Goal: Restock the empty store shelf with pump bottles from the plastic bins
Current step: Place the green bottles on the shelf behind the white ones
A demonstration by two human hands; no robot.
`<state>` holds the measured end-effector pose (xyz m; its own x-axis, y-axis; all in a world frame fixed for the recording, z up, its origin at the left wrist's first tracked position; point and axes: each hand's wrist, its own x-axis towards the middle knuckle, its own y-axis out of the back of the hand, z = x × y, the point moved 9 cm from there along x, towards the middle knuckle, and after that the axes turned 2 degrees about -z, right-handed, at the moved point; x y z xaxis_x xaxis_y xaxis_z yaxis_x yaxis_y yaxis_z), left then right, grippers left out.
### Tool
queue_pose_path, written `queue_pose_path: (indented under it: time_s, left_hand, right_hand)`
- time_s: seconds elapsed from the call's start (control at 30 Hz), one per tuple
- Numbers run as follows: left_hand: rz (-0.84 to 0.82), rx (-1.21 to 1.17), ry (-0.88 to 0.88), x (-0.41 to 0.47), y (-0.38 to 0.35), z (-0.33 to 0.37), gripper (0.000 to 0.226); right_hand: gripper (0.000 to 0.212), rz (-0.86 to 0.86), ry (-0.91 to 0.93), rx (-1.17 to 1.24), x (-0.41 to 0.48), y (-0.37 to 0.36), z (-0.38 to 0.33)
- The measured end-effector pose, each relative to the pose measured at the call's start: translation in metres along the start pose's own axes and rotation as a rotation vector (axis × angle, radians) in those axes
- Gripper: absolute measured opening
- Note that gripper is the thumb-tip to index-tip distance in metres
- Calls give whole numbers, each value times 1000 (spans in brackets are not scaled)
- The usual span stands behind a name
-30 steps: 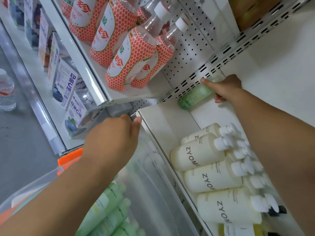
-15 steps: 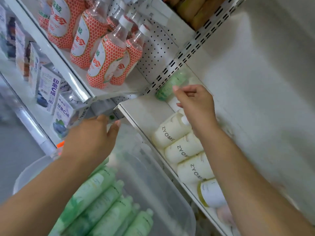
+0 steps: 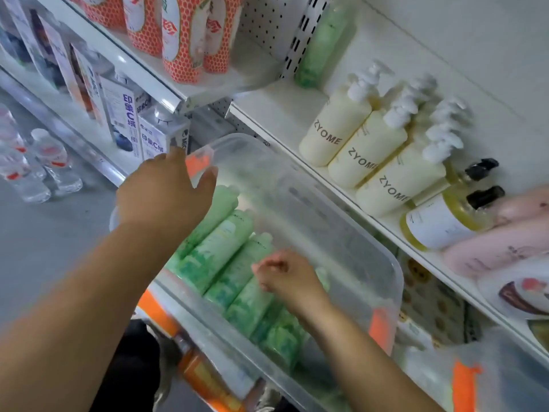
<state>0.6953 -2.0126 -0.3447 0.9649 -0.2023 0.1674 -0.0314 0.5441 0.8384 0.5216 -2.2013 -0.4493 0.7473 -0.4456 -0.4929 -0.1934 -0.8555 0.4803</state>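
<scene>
Right hand (image 3: 285,278) left the shelf (image 3: 276,114) and hovers, loosely curled, over green bottles (image 3: 219,254) in the bin (image 3: 371,248). Left hand (image 3: 166,188) is spread at its rim.

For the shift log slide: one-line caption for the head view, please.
Right hand over green bottles in the clear bin, left hand at its far corner, beside a shelf of cream bottles.

- One head-worn wide-angle view looks forward and steeply down, rolled, so the shelf (image 3: 285,114) edge runs from 11 o'clock to 4 o'clock.
- It sits close: both forearms enter from 6 to 8 o'clock, and the left hand (image 3: 160,194) and right hand (image 3: 285,278) reach mid-frame at the clear bin (image 3: 312,203).
- The wide field takes in the floor (image 3: 44,248) at 9 o'clock and the upper shelf (image 3: 148,75) at 12 o'clock.
</scene>
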Motion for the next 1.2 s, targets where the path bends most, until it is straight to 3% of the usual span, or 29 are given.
queue_pose_path:
  time_s: [0.13,0.3,0.47,0.8,1.0,1.13,1.2]
  left_hand:
    - [3,37,-51,1,1,0,53]
    - [-12,-39,-8,4,2,-4,43]
    - [-37,-95,-3,11,3,-16,19]
    - [-65,-61,103,10,6,-21,37]
    - [-98,51,113,13,-4,-14,47]
    - [45,-215,2,13,12,-3,41]
    - [-5,-451,26,11,13,0,32]
  right_hand:
    - [43,-125,-92,188,25,-21,-3]
    - [49,-270,-271,366,41,-61,4]
    - [56,-296,-215,414,43,-79,-9]
    - [35,-233,-178,501,39,-90,-20]
    - [57,-278,-117,531,30,-67,-39]
    - [47,-264,74,551,24,-37,-64]
    - [41,-245,161,565,19,-21,-79]
